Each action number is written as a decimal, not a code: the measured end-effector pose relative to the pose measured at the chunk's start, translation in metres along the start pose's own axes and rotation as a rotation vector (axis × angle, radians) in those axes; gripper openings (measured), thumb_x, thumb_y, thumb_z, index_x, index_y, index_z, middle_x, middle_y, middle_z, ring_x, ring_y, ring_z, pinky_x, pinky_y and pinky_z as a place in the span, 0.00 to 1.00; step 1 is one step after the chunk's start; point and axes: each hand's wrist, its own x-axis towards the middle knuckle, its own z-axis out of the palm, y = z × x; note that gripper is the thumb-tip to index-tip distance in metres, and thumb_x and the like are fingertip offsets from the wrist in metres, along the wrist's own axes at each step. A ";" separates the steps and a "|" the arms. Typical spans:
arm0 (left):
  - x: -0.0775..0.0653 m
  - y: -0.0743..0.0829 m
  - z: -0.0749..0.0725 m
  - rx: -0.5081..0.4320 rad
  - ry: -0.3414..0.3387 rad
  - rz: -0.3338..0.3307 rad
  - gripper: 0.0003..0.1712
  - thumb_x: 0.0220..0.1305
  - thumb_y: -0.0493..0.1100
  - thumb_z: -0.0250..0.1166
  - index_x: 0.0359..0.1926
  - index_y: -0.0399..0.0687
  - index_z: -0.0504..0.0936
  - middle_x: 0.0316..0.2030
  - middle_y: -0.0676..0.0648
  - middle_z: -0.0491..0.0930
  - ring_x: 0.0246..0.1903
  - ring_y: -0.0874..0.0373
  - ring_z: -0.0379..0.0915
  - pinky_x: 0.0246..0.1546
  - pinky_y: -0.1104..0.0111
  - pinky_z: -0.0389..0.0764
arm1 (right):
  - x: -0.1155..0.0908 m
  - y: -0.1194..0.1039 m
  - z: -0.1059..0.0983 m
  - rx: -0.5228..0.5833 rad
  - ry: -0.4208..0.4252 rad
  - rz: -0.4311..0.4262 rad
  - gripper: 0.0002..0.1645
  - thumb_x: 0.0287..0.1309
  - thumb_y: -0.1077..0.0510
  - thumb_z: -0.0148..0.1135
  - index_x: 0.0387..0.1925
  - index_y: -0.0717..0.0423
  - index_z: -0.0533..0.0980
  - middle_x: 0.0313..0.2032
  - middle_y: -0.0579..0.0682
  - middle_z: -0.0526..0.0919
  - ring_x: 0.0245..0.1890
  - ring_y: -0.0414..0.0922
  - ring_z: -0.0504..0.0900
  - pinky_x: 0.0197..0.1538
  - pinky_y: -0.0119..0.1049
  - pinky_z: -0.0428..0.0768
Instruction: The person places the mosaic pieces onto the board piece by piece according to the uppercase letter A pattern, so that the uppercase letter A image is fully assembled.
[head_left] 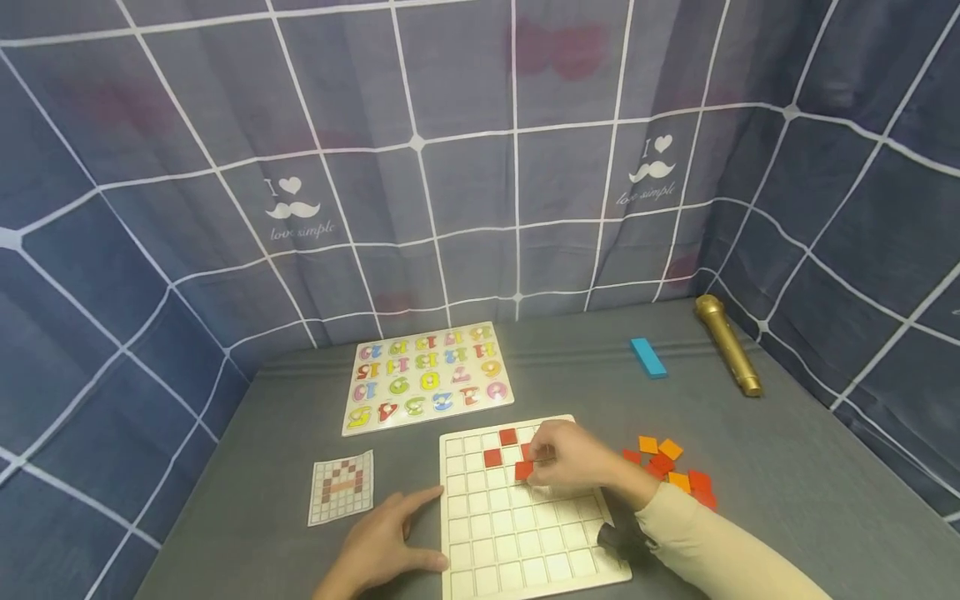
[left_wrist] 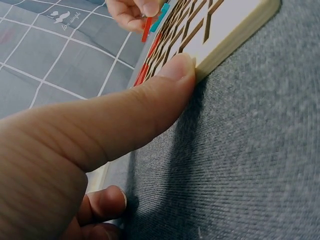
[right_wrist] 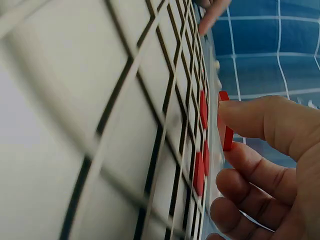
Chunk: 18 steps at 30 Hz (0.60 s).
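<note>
A cream grid board (head_left: 491, 529) lies on the dark table, with red square tiles (head_left: 492, 457) in some far cells. My right hand (head_left: 566, 458) pinches another red square tile (right_wrist: 225, 120) between thumb and finger, just above the board; its other fingers are loosely bent. Beside the board's left edge rests my left hand (head_left: 382, 537), thumb and forefinger extended. In the left wrist view the thumb (left_wrist: 175, 75) touches the board's side. Left of the board lies a small pattern card (head_left: 341, 487) showing a coloured grid figure.
Loose red and orange tiles (head_left: 678, 481) lie right of the board, near the right forearm. Behind the board is a number puzzle (head_left: 427, 379). A blue block (head_left: 648, 357) and a gold cylindrical object with a wider head (head_left: 729, 346) lie at the back right. Checked curtains surround the table.
</note>
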 end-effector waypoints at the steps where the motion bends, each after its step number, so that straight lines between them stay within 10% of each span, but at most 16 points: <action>1: 0.000 0.000 0.000 0.004 0.003 0.004 0.53 0.31 0.71 0.77 0.64 0.69 0.74 0.27 0.55 0.64 0.24 0.67 0.57 0.23 0.73 0.58 | 0.002 -0.003 0.002 -0.005 -0.010 -0.003 0.10 0.42 0.54 0.75 0.28 0.50 0.82 0.31 0.39 0.79 0.32 0.32 0.72 0.38 0.28 0.74; 18: 0.001 0.001 0.000 0.019 0.009 0.001 0.53 0.31 0.72 0.77 0.64 0.68 0.75 0.27 0.56 0.64 0.24 0.67 0.57 0.23 0.73 0.58 | 0.033 -0.035 0.030 -0.039 -0.108 -0.005 0.10 0.45 0.55 0.74 0.31 0.52 0.83 0.29 0.40 0.77 0.29 0.32 0.69 0.34 0.26 0.71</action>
